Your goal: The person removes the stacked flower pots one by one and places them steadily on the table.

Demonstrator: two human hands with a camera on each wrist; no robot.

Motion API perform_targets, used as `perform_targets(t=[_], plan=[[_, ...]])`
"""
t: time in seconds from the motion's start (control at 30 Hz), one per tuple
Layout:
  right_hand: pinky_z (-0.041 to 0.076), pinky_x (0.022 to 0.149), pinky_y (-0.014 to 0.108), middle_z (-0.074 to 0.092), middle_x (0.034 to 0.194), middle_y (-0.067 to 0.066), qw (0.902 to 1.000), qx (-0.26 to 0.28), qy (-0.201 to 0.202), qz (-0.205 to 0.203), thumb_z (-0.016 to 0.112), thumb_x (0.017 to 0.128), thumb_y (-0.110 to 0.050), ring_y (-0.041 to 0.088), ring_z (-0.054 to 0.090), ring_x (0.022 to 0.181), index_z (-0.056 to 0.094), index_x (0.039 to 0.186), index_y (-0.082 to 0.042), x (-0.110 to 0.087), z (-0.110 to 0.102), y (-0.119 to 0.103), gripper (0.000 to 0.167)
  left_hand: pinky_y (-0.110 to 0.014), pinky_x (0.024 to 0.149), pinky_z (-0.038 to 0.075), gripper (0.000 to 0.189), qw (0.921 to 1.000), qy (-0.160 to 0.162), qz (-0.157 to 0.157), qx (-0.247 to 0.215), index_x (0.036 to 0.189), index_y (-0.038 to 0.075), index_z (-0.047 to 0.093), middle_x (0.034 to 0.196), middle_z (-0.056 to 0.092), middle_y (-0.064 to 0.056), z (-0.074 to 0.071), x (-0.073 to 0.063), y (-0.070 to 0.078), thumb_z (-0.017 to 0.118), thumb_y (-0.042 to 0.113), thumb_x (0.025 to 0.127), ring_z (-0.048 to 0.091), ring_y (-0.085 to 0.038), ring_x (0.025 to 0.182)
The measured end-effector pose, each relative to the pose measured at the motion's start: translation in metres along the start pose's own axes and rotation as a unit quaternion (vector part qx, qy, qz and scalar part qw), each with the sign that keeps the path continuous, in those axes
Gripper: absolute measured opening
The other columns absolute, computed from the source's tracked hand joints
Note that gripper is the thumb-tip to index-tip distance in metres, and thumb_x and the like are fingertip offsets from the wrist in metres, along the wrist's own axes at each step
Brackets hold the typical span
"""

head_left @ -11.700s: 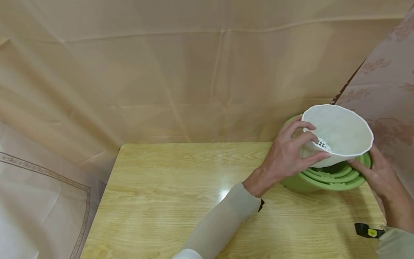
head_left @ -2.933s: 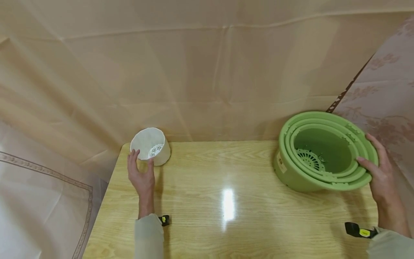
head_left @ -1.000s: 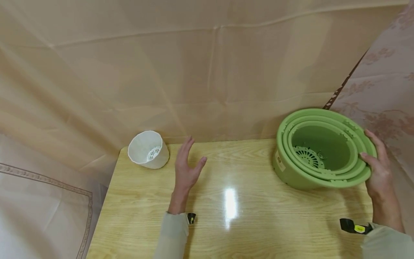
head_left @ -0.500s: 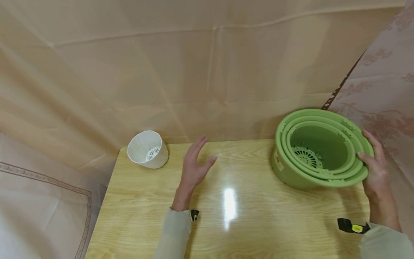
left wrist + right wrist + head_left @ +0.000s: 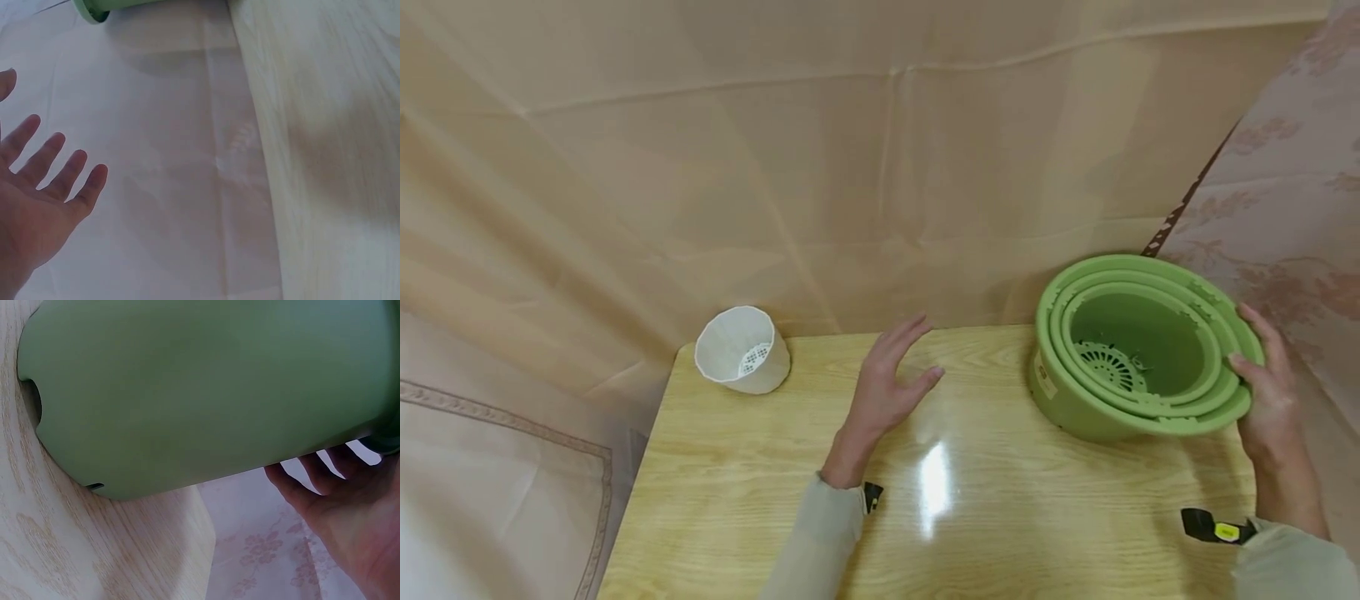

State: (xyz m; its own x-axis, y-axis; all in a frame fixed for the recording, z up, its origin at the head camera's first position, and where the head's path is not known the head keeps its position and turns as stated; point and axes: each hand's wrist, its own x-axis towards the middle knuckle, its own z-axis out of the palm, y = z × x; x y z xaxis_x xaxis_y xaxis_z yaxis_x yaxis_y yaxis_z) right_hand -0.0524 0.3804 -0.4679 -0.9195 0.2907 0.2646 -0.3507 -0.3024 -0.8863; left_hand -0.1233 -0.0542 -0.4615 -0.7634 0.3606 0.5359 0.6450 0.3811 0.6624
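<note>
On the right side of the table, green plastic flower pots (image 5: 1082,417) stand nested one inside another, with slots in the innermost one's bottom. My right hand (image 5: 1273,408) grips their rim at the right, thumb over the edge and fingers along the outer wall. The right wrist view shows the outer green pot (image 5: 206,394) close up, with the right hand (image 5: 350,506) under its rim. Above the middle of the table, my left hand (image 5: 883,396) holds nothing, its fingers spread and thumb apart. A small white pot (image 5: 771,371) with a perforated piece inside stands at the back left.
The wood-grain table (image 5: 1000,517) ends at a beige cloth (image 5: 850,183) hanging along its back edge. A pale flowered cloth (image 5: 1300,217) hangs close beside the green pots on the right.
The white pot, earlier held above the green pots, now stands at the back left. My left hand has let it go and moved right across the table. The right hand stays on the rim.
</note>
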Motion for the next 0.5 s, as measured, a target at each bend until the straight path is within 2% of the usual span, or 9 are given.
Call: perform_targets(t=[0.13,0.3,0.5], plan=[[0.056,0.068,0.014,0.051,0.128,0.010,0.9998,-0.021,0.005,0.000,0.031,0.099,0.012,0.010,0.067,0.082,0.037,0.151,0.000,-0.001,0.000,0.000,0.054,-0.044,0.116,0.034,0.057,0.9999,-0.001,0.016,0.003,0.139,0.009,0.056,0.146,0.052,-0.010,0.003,0.005,0.006,0.077,0.024,0.088,0.046,-0.023,0.136],[0.057,0.066,0.015,0.052,0.129,0.011,0.9999,-0.011,0.003,-0.008,0.031,0.099,0.013,0.011,0.068,0.081,0.038,0.149,0.002,-0.002,-0.001,0.001,0.051,-0.043,0.115,0.036,0.058,0.9993,-0.005,0.038,0.005,0.140,0.008,0.056,0.145,0.053,-0.012,0.009,0.014,0.015,0.077,0.023,0.087,0.046,-0.022,0.136],[0.056,0.070,0.014,0.053,0.128,0.009,0.9994,-0.026,-0.021,-0.013,0.031,0.101,0.009,0.010,0.069,0.086,0.035,0.150,0.001,-0.002,-0.003,0.002,0.050,-0.038,0.113,0.039,0.057,0.9978,-0.035,0.049,0.029,0.140,0.010,0.055,0.147,0.050,-0.008,0.017,0.025,0.028,0.075,0.028,0.089,0.044,-0.022,0.137]])
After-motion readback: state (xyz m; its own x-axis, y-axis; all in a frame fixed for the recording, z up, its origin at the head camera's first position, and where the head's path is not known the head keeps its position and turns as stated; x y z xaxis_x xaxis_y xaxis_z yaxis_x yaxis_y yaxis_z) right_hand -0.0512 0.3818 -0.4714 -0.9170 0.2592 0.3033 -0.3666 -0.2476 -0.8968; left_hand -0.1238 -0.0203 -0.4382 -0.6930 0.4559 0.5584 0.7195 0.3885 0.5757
